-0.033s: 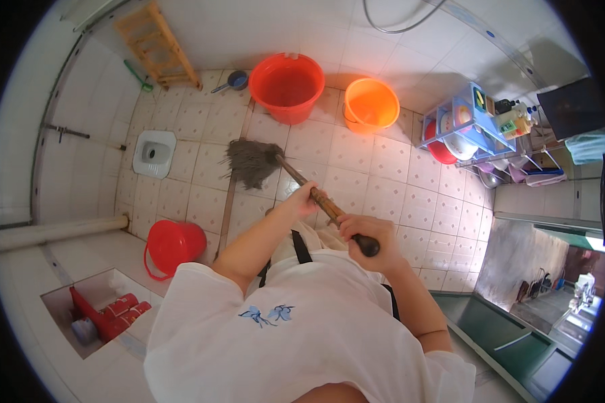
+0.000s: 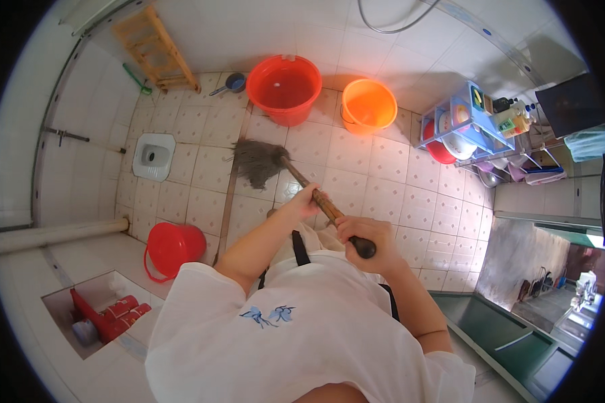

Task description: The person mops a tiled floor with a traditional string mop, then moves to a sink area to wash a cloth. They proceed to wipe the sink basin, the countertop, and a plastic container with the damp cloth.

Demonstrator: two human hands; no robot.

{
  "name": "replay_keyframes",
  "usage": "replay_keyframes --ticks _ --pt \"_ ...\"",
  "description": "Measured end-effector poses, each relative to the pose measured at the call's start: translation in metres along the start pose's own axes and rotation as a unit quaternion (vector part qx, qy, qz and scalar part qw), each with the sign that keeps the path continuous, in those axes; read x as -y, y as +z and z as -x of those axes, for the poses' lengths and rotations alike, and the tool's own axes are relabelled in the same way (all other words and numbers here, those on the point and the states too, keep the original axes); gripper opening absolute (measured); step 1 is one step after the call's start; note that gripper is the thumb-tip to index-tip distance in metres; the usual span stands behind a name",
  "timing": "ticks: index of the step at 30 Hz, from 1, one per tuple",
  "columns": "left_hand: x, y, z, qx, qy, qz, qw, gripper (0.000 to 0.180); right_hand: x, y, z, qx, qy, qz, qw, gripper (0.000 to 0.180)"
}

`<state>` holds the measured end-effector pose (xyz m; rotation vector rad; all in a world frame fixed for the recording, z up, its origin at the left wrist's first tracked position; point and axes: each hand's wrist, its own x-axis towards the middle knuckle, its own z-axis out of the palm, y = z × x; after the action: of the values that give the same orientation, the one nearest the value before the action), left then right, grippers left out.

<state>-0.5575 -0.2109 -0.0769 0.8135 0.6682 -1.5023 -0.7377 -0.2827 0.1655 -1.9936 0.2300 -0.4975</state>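
Observation:
A mop (image 2: 259, 163) with a grey, stringy head rests on the tiled floor, its wooden handle slanting back toward my body. My left hand (image 2: 306, 201) is closed around the middle of that handle. Near its dark, rounded end, my right hand (image 2: 370, 243) grips the handle too. Beyond the mop head stands a large red tub (image 2: 284, 91) with a small pale spot inside. An orange bucket (image 2: 369, 106) is to the tub's right.
A squat toilet (image 2: 154, 157) is set in the floor at left, with a red bucket (image 2: 176, 250) nearer me. A dark dipper (image 2: 235, 82) and a folded wooden rack (image 2: 156, 47) are by the far wall. A blue shelf (image 2: 474, 124) holding basins and bottles stands at right.
The mop head has shifted slightly to the right over the tiles, and its strands trail more to the left. Both hands keep their hold on the handle.

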Motion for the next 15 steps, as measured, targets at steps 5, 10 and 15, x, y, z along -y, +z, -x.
replay_keyframes --ticks 5,10,15 --pt "0.032 0.044 -0.037 0.054 -0.052 -0.015 0.997 0.012 0.005 -0.034 -0.001 0.003 0.040 0.063 0.997 0.015" --pt "0.011 0.093 -0.050 0.072 -0.019 -0.113 0.991 0.011 0.010 -0.043 -0.026 -0.089 0.033 0.111 0.989 0.016" --pt "-0.056 0.132 -0.056 0.083 0.013 -0.136 0.987 0.013 0.007 -0.040 -0.066 -0.118 0.014 0.124 0.985 0.017"
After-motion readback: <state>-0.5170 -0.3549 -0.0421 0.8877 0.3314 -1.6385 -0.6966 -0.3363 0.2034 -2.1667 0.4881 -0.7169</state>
